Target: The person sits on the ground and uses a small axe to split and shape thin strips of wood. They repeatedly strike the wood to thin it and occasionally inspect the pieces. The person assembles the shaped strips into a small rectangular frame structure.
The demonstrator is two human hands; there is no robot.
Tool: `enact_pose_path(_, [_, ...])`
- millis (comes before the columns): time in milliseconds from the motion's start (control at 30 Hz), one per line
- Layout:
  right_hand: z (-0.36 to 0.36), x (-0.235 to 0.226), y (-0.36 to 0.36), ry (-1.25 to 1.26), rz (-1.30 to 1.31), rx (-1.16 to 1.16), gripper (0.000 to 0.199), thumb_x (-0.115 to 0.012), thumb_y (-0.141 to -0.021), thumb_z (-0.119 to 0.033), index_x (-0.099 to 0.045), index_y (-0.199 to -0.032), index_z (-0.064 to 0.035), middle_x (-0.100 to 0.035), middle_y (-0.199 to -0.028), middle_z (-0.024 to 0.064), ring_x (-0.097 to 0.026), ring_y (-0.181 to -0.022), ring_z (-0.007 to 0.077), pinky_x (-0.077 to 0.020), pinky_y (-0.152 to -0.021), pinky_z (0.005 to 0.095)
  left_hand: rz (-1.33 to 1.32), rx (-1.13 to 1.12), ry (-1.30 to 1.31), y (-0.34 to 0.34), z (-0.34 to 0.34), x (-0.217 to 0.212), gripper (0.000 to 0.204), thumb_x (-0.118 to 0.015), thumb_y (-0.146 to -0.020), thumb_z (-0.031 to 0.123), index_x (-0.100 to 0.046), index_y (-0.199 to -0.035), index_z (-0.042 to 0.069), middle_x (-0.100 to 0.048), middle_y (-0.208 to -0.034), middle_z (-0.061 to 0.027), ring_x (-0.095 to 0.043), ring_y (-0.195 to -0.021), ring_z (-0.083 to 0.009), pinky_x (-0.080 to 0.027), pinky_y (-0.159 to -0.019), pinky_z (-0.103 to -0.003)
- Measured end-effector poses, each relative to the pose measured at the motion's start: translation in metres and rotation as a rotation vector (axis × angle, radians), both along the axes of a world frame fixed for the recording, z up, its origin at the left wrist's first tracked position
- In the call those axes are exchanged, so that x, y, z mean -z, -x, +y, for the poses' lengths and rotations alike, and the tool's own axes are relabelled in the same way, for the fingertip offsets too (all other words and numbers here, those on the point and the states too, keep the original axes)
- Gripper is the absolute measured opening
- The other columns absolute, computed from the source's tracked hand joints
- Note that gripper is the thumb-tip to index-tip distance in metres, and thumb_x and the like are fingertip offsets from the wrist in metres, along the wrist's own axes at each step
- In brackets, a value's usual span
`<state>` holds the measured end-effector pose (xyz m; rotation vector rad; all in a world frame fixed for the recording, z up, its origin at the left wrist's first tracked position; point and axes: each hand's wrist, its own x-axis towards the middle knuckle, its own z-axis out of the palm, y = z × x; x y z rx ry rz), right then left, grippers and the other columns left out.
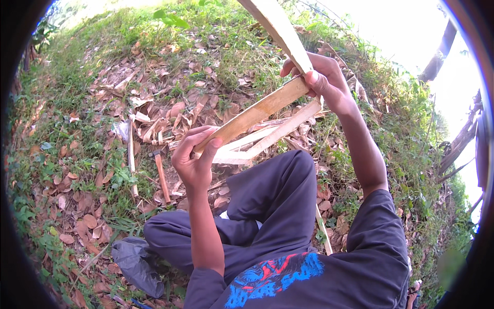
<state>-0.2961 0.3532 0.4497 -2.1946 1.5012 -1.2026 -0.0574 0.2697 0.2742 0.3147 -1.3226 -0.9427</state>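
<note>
My left hand (pixel 193 157) grips the lower left end of a flat wooden slat (pixel 260 110), with thumb and fingers on its edges. The slat slants up to the right, to my right hand (pixel 329 82). There, the right fingers and thumb pinch its upper end where it meets a long pale wooden strip (pixel 280 32), which runs up out of the picture. Whether the two pieces are fastened is hidden by the fingers. Behind and below, more pale slats (pixel 284 131) meet at angles above my bent legs; whether they join the held pieces I cannot tell.
A hammer (pixel 162 177) with a wooden handle lies on the leaf-covered ground to the left, beside a thin pale stick (pixel 131 154). By my left knee is a black plastic bag (pixel 138 262). Another narrow wooden strip (pixel 323 229) lies right of my legs. Grass and dry leaves surround me.
</note>
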Motion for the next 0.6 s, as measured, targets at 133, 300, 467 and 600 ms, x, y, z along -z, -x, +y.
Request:
enact_pose_path(133, [-0.007,-0.003,0.016,0.033,0.008,-0.049,0.071,-0.052,-0.091,-0.065,-0.066,-0.109,0.0016,-0.064,-0.095,0.0086,-0.058,-0.09,0.0164,-0.0448,-0.078,0.0314,-0.045,-0.084,0.072,-0.005,0.005,-0.014,0.02,-0.079,-0.081,0.003,-0.071,-0.097,-0.003,-0.072,-0.099,-0.0142,-0.069,-0.089,-0.0182,-0.055,-0.078,-0.03])
enact_pose_path(300, [-0.014,0.01,0.034,0.03,-0.268,-0.204,0.065,-0.047,-0.092,-0.056,-0.061,-0.116,0.0031,-0.062,-0.107,0.0122,-0.056,-0.102,0.0197,-0.0417,-0.091,0.0343,-0.175,-0.215,0.135,-0.01,0.033,-0.047,0.019,-0.078,-0.081,0.003,-0.069,-0.097,-0.004,-0.071,-0.099,-0.0145,-0.067,-0.09,-0.0186,-0.054,-0.078,-0.03])
enact_pose_path(467, [-0.007,0.032,0.049,0.213,-0.535,-0.386,0.063,-0.038,-0.09,-0.058,-0.054,-0.104,0.0016,-0.053,-0.096,0.0113,-0.049,-0.097,0.0226,-0.0369,-0.094,0.0382,-0.257,-0.314,0.274,0.009,0.068,-0.075,0.018,-0.078,-0.08,-0.001,-0.07,-0.096,-0.003,-0.07,-0.096,-0.0134,-0.068,-0.085,-0.0222,-0.055,-0.073,-0.032])
enact_pose_path(600, [0.009,0.045,0.065,0.321,-0.688,-0.293,0.064,-0.029,-0.086,-0.067,-0.046,-0.09,-0.0053,-0.041,-0.084,0.0085,-0.04,-0.083,0.0214,-0.034,-0.089,0.0392,-0.325,-0.208,0.312,0.028,0.09,-0.088,0.016,-0.076,-0.081,0.0,-0.068,-0.094,-0.003,-0.068,-0.096,-0.0148,-0.068,-0.087,-0.0258,-0.055,-0.072,-0.035])
